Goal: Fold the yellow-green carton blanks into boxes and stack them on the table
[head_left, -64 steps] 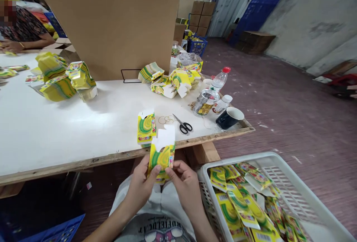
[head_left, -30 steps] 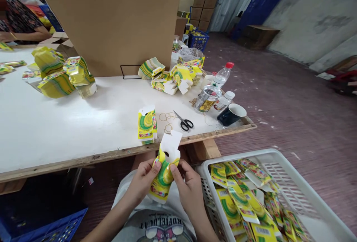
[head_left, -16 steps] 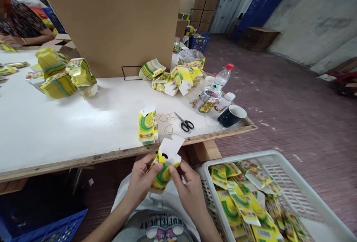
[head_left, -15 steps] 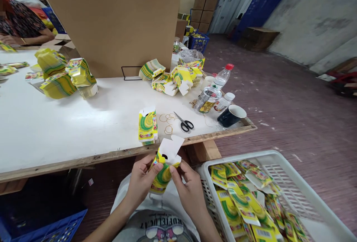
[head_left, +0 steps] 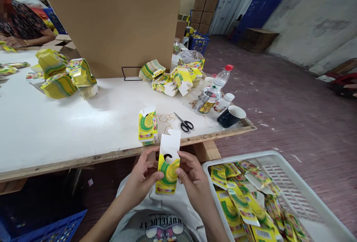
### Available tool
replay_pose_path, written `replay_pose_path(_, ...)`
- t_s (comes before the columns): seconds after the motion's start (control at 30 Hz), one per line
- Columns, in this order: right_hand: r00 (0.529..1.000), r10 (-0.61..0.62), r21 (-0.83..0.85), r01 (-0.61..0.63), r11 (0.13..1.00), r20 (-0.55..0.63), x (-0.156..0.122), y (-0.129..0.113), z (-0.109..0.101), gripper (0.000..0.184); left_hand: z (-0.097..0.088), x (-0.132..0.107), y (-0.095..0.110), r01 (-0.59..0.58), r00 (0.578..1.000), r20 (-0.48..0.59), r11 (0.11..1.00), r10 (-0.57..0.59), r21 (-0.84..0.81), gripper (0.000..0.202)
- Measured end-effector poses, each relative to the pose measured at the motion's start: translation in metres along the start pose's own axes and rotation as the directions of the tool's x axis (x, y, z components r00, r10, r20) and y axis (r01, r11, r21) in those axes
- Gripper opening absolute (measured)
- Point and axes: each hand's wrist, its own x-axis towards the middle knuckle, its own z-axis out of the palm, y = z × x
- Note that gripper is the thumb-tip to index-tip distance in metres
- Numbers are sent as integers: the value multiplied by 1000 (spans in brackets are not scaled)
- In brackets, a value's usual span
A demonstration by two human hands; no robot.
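Between my two hands, above my lap, is a small yellow and green carton (head_left: 168,177) with its white top flap standing up. My left hand (head_left: 145,173) grips its left side, thumb on the printed front. On the right side, my right hand (head_left: 191,175) pinches the edge with thumb and fingers. Just beyond, at the table's front edge, lies a stack of flattened cartons (head_left: 147,126). Several rubber bands (head_left: 166,118) and black-handled scissors (head_left: 186,124) lie beside that stack.
To my right stands a white plastic basket (head_left: 275,156) holding many yellow cartons. A dark mug (head_left: 229,117), a can (head_left: 206,101) and bottles crowd the table's right corner. Carton bundles (head_left: 60,72) sit at left. A tall cardboard sheet (head_left: 111,22) stands behind; a co-worker (head_left: 28,24) sits beyond.
The carton has turned so its front faces me more squarely, and its flap now stands more upright. My hands have shifted their hold along its sides.
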Motion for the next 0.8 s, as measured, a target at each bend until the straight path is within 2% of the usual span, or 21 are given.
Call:
replay_pose_path(0.07, 998, 3, -32, -1, 999, 58, 1, -5, -6, 28, -4, -1, 5, 29, 996, 82, 999, -27, -28, 62)
replay_pose_path(0.17, 989, 44, -91, -32, 995, 142, 3, -13, -11, 16, -7, -2, 7, 103, 980, 179, 991, -87, -83, 50)
replay_pose_path(0.23, 986, 47, -145, -23, 989, 163, 5, -17, -11, 20, -6, -2, 6, 141, 970, 216, 981, -110, -133, 45)
replay_pose_path(0.33, 991, -5, -207, 34, 978, 137, 7, -17, -7, 27, -4, -2, 3, 149, 971, 212, 975, -113, -163, 55)
replay_pose_path(0.43, 997, -18, -171, 31, 985, 79, 7, -12, -2, 15, -3, -1, 3, 145, 970, 219, 978, -109, -153, 84)
replay_pose_path(0.47, 998, -11, -148, 21, 989, 64, 7, -10, -2, 23, -3, 0, 3, 147, 965, 238, 979, -112, -138, 86)
replay_pose_path(0.53, 999, -22, -155, 29, 987, 44, 7, -8, -3, 35, -4, 2, 3, 135, 958, 264, 988, -111, -78, 73)
replay_pose_path(0.6, 996, -86, -234, 92, 968, 36, 8, -8, -7, 28, -5, 3, 1, 73, 974, 214, 997, -77, 30, 55)
replay_pose_path(0.67, 991, -127, -284, 136, 949, 48, 8, -10, -11, 32, -6, 4, -3, -4, 992, 127, 984, -19, 179, 43)
replay_pose_path(0.73, 996, -46, -287, 66, 956, 76, 9, -10, -12, 30, -5, 4, -6, -37, 997, 70, 957, 17, 289, 40)
replay_pose_path(0.8, 989, 100, -289, -66, 955, 105, 10, -10, -10, 32, -4, 3, -7, -31, 997, 75, 952, 8, 305, 45)
